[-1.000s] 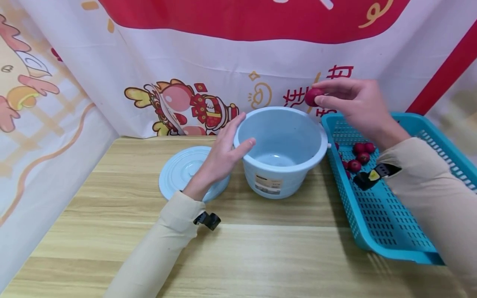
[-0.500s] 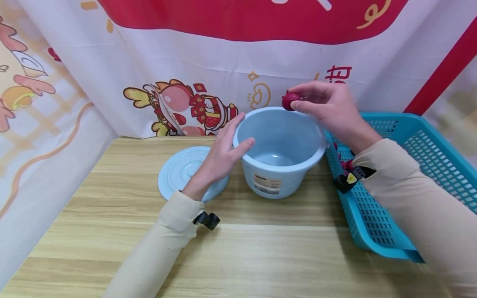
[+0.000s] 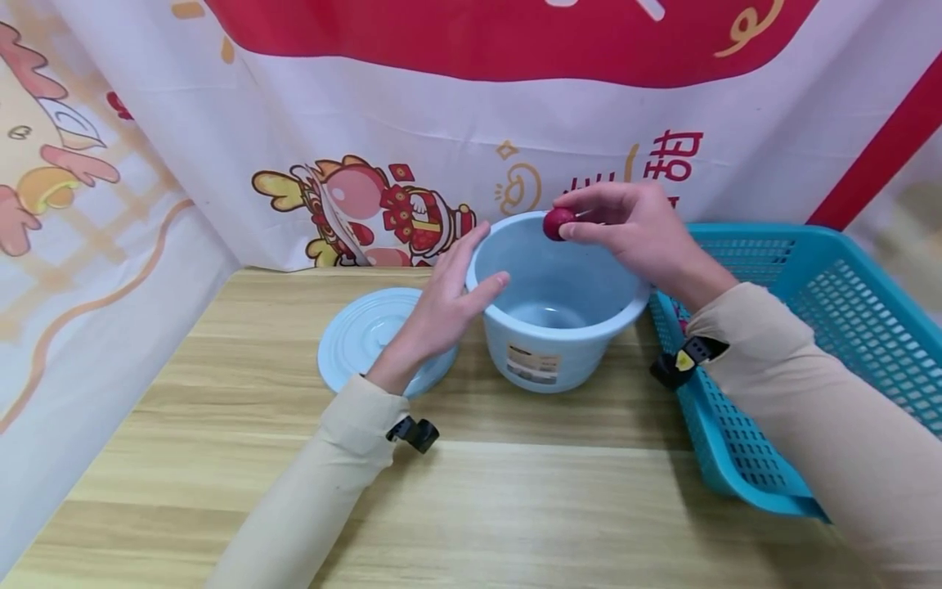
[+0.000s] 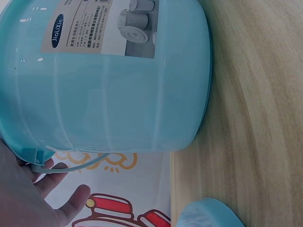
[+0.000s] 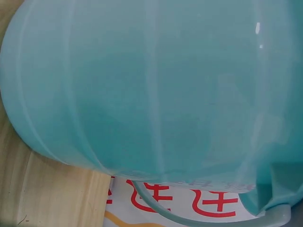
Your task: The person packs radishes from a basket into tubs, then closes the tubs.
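Observation:
A light blue plastic bucket stands upright on the table, its inside bare where it shows. At its left rim, my left hand touches with fairly straight fingers, the thumb over the edge. The left wrist view has those fingers beside the bucket's thin handle. Between thumb and fingertips, my right hand pinches a small round dark-red fruit over the far part of the bucket opening. The right wrist view is filled by the bucket wall; the right hand is out of sight there.
A teal perforated basket stands to the right, partly under my right arm; a bit of red fruit shows inside. The bucket's round lid lies left, partly beneath my left hand. A printed cloth hangs behind the table.
My right hand has carried the red fruit leftward from near the basket, then lower over the bucket opening. The left hand has stayed at the rim.

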Available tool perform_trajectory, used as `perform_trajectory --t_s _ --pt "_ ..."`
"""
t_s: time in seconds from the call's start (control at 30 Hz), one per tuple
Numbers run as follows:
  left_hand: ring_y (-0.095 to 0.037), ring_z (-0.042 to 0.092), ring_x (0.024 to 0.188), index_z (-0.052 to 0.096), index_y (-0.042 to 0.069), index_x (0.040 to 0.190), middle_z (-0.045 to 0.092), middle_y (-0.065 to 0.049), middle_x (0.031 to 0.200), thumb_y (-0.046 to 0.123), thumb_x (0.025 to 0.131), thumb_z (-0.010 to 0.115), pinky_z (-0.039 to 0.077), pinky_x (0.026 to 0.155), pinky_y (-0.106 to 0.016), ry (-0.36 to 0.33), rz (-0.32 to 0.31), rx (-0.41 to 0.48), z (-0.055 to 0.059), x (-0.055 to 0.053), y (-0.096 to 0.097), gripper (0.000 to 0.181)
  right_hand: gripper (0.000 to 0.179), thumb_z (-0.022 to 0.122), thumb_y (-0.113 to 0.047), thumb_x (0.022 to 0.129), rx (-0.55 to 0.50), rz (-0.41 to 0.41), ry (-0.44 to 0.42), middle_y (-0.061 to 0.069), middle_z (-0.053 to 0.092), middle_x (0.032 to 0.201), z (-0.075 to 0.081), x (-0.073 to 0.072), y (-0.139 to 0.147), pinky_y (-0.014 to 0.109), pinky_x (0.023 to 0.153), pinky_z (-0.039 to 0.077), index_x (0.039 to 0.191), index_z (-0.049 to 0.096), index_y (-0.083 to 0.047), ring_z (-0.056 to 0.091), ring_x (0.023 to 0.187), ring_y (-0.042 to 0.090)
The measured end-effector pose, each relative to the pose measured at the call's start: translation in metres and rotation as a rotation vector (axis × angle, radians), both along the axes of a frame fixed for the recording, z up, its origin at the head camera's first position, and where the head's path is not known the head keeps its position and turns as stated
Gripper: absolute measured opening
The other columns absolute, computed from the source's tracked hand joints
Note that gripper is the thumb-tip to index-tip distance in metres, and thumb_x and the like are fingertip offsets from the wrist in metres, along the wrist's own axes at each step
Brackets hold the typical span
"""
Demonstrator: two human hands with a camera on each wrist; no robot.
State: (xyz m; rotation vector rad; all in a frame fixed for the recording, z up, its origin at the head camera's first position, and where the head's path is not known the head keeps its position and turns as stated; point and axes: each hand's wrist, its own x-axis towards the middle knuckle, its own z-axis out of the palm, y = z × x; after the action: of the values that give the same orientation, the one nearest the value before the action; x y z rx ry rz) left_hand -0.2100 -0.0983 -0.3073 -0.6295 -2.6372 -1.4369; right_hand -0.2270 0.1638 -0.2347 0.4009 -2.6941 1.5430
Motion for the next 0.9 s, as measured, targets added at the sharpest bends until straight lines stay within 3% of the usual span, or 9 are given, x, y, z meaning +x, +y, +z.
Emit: perform_trajectory --t_s 0.23,0.43,0.9 --pt "-0.028 0.023 0.161 0.025 0.028 0.17 0.024 0.001 0.177 0.053 0.1 0.055 0.037 0.123 -0.065 -0.01 0.005 -0.002 0.0004 0.0005 -0.0004 0.08 0.047 0.08 -0.034 0.095 0.054 0.019 0.01 0.007 0.073 0.134 -0.0028 -0.0011 -0.0011 0.044 0.102 0.06 0.14 0.071 -0.023 0.069 0.116 0.022" --pt "-0.028 0.024 0.161 0.023 0.028 0.17 0.023 0.001 0.177 0.053 0.101 0.055 0.039 0.122 -0.064 -0.009 0.002 -0.003 0.0014 0.0007 0.0001 0.081 0.047 0.081 -0.032 0.094 0.099 0.041 0.004 0.007 0.072 0.133 -0.0032 -0.0016 -0.0008 0.041 0.101 0.06 0.139 0.071 -0.022 0.069 0.117 0.025" --pt "-0.028 0.024 0.16 0.023 0.029 0.17 0.023 0.002 0.177 0.054 0.101 0.055 0.039 0.121 -0.065 -0.013 0.003 -0.011 0.0009 0.0005 0.0009 0.08 0.044 0.081 -0.026 0.095 0.126 0.061 -0.006 0.008 0.073 0.134 -0.0052 -0.0023 0.003 0.045 0.105 0.06 0.137 0.072 -0.022 0.072 0.117 0.027"
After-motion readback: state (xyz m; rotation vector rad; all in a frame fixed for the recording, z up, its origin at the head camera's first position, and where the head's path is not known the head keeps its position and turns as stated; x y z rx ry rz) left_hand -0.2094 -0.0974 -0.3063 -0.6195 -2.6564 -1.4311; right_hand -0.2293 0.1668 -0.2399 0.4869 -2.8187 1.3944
